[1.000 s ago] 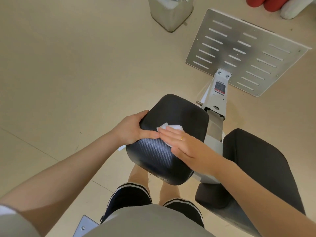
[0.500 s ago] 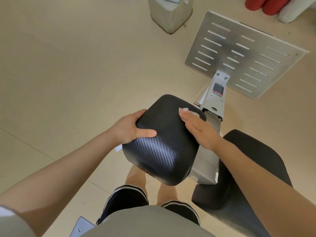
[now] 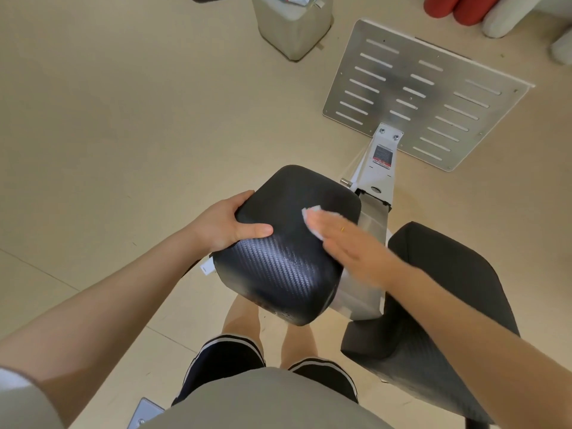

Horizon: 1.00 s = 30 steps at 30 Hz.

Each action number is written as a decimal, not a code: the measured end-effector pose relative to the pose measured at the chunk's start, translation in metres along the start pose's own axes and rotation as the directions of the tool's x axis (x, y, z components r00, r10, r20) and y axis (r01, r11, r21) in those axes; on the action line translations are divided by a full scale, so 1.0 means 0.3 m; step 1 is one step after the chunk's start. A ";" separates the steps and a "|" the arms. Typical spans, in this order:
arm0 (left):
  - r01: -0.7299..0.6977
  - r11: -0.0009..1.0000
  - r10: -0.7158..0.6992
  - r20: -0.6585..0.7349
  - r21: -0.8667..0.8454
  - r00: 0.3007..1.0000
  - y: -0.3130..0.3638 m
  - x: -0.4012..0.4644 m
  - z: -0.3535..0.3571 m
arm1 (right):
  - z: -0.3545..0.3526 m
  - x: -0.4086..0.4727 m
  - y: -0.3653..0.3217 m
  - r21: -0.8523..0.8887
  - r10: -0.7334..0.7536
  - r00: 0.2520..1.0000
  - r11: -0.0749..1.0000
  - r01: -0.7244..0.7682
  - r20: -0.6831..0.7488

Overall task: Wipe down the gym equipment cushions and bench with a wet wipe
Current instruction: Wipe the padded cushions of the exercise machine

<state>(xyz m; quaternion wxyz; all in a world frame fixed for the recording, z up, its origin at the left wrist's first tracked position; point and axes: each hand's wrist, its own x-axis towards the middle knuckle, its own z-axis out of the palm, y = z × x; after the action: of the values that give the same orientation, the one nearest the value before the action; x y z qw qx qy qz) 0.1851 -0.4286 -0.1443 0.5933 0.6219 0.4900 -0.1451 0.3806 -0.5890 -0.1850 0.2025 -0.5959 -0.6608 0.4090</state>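
Note:
A black carbon-pattern cushion (image 3: 288, 267) sits in the middle of the head view on a white metal frame (image 3: 382, 162). My left hand (image 3: 226, 226) grips its left edge, thumb lying on top and fingers curled round the side. My right hand (image 3: 346, 243) lies flat on the cushion's right side, blurred by motion, pressing a white wet wipe (image 3: 312, 218) under straight fingers. A corner of the wipe shows past my fingertips. A second, larger black cushion (image 3: 439, 305) stands to the right, partly hidden behind my right forearm.
A slotted metal footplate (image 3: 421, 91) lies on the beige floor beyond the frame. A grey bin (image 3: 294, 23) stands at the top centre. Red and white rolls (image 3: 470, 7) lie at the top right. My legs and shorts are below the cushion.
My right hand has slid the wipe from the cushion's far right corner back toward me along the right side. My left hand keeps the same grip on the left edge.

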 end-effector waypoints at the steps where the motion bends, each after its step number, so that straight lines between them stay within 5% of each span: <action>1: -0.006 1.000 0.006 0.001 0.001 1.000 -0.002 0.000 0.001 | -0.010 0.000 0.044 0.117 0.103 0.995 0.988 -0.100 -0.017; 5: -0.016 1.000 0.016 -0.009 -0.001 1.000 -0.002 0.004 -0.001 | -0.025 0.024 0.127 0.423 0.449 0.893 0.810 -0.407 0.000; 9: -0.020 1.000 0.020 -0.004 0.006 1.000 0.004 -0.004 -0.001 | -0.002 0.046 0.066 0.577 0.538 0.843 0.680 -0.453 0.027; 14: -0.021 1.000 0.021 0.005 0.005 1.000 0.011 -0.009 -0.006 | 0.017 -0.133 -0.157 0.208 0.154 0.988 0.966 -0.151 0.002; 17: -0.031 0.999 0.030 0.015 0.025 0.999 0.008 -0.004 -0.009 | 0.059 -0.181 -0.182 0.077 -0.012 1.000 0.997 0.013 -0.009; 22: -0.040 0.999 0.040 0.020 0.032 0.999 -0.007 0.010 -0.014 | 0.008 -0.038 -0.112 0.184 0.249 0.969 0.952 -0.245 0.003; 26: -0.051 0.999 0.050 0.019 0.011 0.999 -0.018 0.017 -0.017 | -0.030 0.113 -0.066 0.327 0.532 0.844 0.788 -0.521 0.063; 30: -0.068 0.997 0.070 0.077 -0.033 0.995 -0.040 0.018 -0.036 | -0.034 0.206 -0.120 0.255 0.598 0.801 0.769 -0.586 0.037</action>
<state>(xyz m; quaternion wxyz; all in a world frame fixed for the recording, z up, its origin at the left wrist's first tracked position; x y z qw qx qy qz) 0.1742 -0.4190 -0.1528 0.6261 0.6233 0.4467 -0.1414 0.3531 -0.5253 -0.1645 0.1531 -0.7519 -0.3769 0.5189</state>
